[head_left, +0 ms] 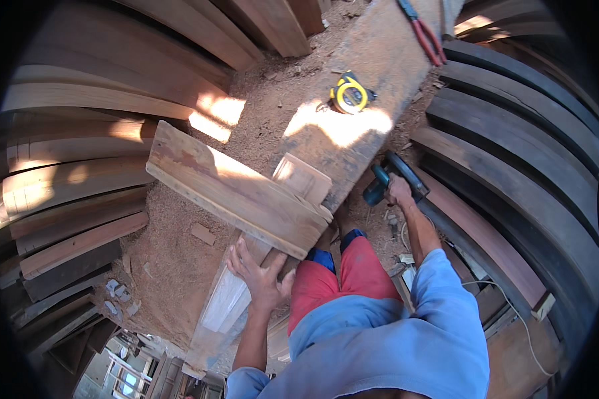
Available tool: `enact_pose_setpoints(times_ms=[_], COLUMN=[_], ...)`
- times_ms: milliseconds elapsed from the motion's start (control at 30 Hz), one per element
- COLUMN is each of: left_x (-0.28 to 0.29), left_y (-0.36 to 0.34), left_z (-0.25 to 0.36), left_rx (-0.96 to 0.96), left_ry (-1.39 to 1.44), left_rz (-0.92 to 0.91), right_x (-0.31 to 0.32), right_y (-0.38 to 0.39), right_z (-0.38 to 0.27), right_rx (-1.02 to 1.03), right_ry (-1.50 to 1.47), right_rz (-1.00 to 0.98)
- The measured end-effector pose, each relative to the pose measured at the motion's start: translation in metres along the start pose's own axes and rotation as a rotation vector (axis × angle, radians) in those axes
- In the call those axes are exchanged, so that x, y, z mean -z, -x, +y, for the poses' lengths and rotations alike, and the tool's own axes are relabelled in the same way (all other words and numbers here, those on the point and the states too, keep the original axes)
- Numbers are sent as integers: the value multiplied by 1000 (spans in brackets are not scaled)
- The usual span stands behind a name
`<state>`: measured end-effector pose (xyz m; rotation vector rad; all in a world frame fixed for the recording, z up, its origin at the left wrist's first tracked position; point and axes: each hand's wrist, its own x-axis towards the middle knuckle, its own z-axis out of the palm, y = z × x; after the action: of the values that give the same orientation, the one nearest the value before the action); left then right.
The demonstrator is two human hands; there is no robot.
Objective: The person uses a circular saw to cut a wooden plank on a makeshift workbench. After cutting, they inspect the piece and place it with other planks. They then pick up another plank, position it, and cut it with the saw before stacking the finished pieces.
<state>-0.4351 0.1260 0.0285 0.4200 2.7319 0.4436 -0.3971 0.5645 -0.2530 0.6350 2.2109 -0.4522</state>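
Note:
A long wooden board [223,186] lies across a dusty plank bench [353,153], on top of a small pale block [303,174] and a lighter timber piece [219,299]. My left hand [256,272] rests on the timber beside the board's lower edge, fingers spread. Off the bench's right side, my right hand [399,189] grips a teal-and-black power tool [412,176] by its handle; it looks like a saw, though its underside is hidden. A yellow-and-black tape measure [349,96] sits farther up the bench.
Red-handled pincers [424,36] lie at the bench's far end. Stacks of curved-looking planks flank both sides [80,173], [506,113]. Sawdust and offcuts [120,296] cover the ground at left. A pale cord [526,332] runs over the right side, near my legs.

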Motion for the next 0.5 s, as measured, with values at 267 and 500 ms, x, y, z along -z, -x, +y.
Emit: enact_pose_setpoints(times_ms=[267, 500], left_x=[-7, -7], left_y=[2, 3], left_z=[-6, -9], left_rx=[-26, -23], left_ry=[49, 37], left_rz=[69, 65], right_x=[51, 97], right_y=[210, 347], right_z=[3, -45], right_rx=[-20, -34], right_ry=[-501, -1275], right_rz=[213, 118])
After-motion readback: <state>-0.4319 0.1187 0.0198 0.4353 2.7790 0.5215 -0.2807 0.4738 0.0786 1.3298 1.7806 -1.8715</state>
